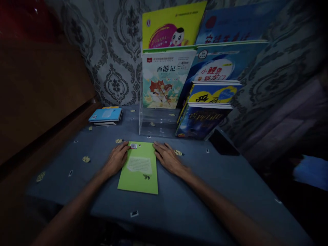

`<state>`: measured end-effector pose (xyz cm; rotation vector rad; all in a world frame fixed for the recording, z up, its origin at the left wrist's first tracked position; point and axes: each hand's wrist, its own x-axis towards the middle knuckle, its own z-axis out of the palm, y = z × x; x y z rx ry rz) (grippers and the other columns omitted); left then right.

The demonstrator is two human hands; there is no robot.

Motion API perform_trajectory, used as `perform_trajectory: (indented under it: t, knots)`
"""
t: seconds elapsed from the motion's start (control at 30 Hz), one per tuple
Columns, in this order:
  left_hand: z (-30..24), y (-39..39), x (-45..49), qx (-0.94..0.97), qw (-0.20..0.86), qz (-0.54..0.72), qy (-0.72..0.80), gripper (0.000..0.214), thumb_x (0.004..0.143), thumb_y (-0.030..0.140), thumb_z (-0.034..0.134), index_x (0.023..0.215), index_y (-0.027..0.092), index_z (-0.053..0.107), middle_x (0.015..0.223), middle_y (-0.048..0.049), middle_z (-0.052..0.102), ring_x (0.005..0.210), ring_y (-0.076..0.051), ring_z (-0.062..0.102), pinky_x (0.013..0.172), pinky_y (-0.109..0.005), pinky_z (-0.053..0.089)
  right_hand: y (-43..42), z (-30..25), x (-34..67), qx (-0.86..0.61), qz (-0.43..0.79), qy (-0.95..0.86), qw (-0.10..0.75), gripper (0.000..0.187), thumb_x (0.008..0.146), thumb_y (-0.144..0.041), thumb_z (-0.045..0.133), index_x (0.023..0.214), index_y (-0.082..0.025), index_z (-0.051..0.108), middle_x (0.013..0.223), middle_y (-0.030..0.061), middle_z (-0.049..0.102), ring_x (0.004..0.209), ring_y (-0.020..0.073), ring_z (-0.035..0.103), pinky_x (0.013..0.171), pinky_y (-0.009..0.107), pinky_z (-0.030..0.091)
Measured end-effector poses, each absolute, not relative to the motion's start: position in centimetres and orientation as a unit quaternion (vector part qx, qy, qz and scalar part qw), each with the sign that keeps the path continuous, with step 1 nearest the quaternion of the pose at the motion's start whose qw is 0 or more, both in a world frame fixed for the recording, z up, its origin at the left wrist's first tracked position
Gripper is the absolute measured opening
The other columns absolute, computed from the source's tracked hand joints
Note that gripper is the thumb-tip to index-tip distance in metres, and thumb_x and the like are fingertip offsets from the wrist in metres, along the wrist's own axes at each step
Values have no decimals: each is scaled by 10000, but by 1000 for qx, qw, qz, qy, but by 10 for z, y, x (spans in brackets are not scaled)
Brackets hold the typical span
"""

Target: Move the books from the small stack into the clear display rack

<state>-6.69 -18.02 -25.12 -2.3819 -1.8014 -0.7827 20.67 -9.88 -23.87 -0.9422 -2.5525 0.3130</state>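
Note:
A light green book (139, 167) lies on the cloth-covered table in front of me, back cover up, its barcode at the far left corner and a pale text panel in the middle. My left hand (118, 158) grips its left edge near the far corner, fingertips on the cover. At the far right corner, my right hand (169, 158) holds the opposite edge with bent fingers; the thumb side is partly hidden. Beyond the book stands a clear acrylic book rack (159, 129) with several upright children's books, among them a white-and-teal one (166, 80).
A small stack of books (106, 115) with a blue one on top sits at the back left of the table. A dark flat object (223, 142) lies right of the rack. Patterned wallpaper (115, 82) rises behind, and a wooden cabinet (38, 92) stands to the left.

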Motion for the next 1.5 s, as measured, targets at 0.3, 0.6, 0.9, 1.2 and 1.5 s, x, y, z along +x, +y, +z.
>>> perform_trajectory:
  t: [0.3, 0.6, 0.9, 1.2, 1.5]
  knots:
    - [-234, -166, -47, -793, 0, -166, -586, 423, 914, 148, 386, 1303, 153, 552, 1393, -132, 559, 1345, -271, 462, 1138, -567, 297, -100, -242, 206, -344, 120, -908, 205, 412, 980, -266, 375, 1350, -175, 533, 1417, 138, 540, 1334, 238, 479, 1137, 515, 306]
    - [-224, -178, -6, -858, -58, -142, -491, 516, 887, 59, 374, 1357, 209, 526, 1434, -75, 527, 1378, -206, 422, 1148, -469, 320, -100, -245, 205, -351, 112, -907, 202, 414, 979, -261, 370, 1352, -191, 534, 1427, 121, 534, 1343, 230, 468, 1136, 497, 304]
    - [-222, -244, 8, -895, -122, -124, -412, 480, 956, 121, 386, 1390, 300, 486, 1457, -7, 505, 1421, -179, 350, 1187, -465, 235, -100, -245, 206, -351, 112, -907, 205, 418, 974, -255, 388, 1367, -200, 520, 1424, 114, 538, 1335, 229, 475, 1136, 490, 298]
    - [-229, -270, 11, -892, -126, -143, -411, 489, 950, 111, 382, 1385, 300, 500, 1451, -14, 509, 1414, -180, 364, 1202, -462, 220, -102, -243, 206, -349, 99, -910, 199, 410, 981, -261, 380, 1352, -168, 526, 1429, 138, 528, 1337, 236, 474, 1136, 498, 301]
    - [-228, -271, -36, -832, -117, -240, -487, 387, 974, 182, 396, 1299, 246, 595, 1362, -68, 595, 1280, -193, 541, 1113, -432, 414, -99, -247, 208, -344, 95, -910, 211, 398, 974, -269, 391, 1327, -187, 555, 1418, 131, 541, 1351, 261, 455, 1115, 526, 327]
